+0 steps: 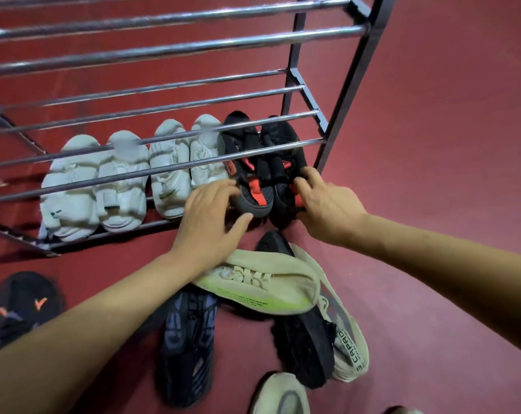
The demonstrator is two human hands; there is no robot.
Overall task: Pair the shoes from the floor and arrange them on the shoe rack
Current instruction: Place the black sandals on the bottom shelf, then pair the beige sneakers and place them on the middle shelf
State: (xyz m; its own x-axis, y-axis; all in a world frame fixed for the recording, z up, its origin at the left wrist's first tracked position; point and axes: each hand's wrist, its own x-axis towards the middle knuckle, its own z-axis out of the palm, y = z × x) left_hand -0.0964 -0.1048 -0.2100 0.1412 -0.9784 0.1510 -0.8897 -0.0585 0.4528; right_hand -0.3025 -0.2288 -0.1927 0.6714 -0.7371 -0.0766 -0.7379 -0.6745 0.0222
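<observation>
On the lowest tier of the shoe rack (308, 141), six shoes are set side by side in pairs: the leftmost pair (95, 186), a middle pair (183, 162) and, at the right end, a third pair (262, 165). The heels of that third pair are touched by the left hand (211, 216) and the right hand (328, 204). On the floor (432, 144) near the rack, a heap of shoes (268, 300) is found, one lying across others. A pair of sandals (23, 309) is placed well to the left.
</observation>
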